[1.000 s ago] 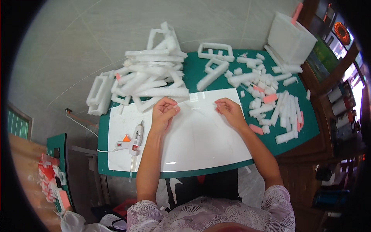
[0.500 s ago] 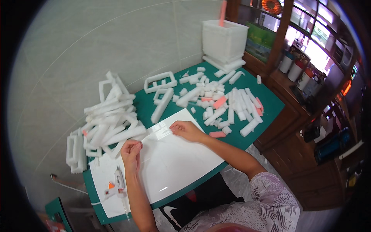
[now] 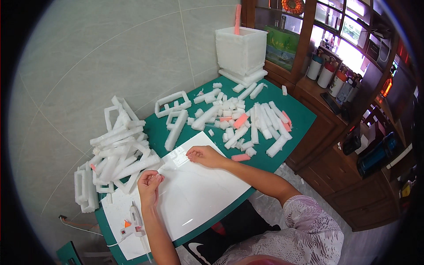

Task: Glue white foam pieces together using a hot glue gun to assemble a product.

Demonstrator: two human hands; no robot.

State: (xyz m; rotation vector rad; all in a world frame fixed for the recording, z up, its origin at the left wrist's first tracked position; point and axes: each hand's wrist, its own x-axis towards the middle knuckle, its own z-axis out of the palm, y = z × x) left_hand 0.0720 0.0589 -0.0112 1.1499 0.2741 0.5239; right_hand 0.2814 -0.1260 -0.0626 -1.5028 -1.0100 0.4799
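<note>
A white glossy sheet [image 3: 198,194] lies across the front of the green table. Over its left part is my left hand [image 3: 150,183], thumb and fingers pinched together; anything between them is too small to make out. Farther right, my right hand [image 3: 205,157] is near the sheet's far edge, its fingers curled closed, and what they hold, if anything, cannot be seen. A shiny, clear-looking patch [image 3: 177,158] shows on the sheet between the hands. Left of my left forearm rests a white glue gun [image 3: 135,216] with an orange trigger, a clear stick protruding from its rear.
White foam frames and bars [image 3: 117,145] are heaped at the left. Several foam offcuts [image 3: 229,110], some pink, cover the far part of the green table [image 3: 296,132]. A white foam box [image 3: 240,53] stands at the back, a pink strip rising from it. A wooden cabinet [image 3: 327,101] borders the right.
The whole view has shifted, so the table items appear a little farther left. My hands keep nearly the same pose over the sheet.
</note>
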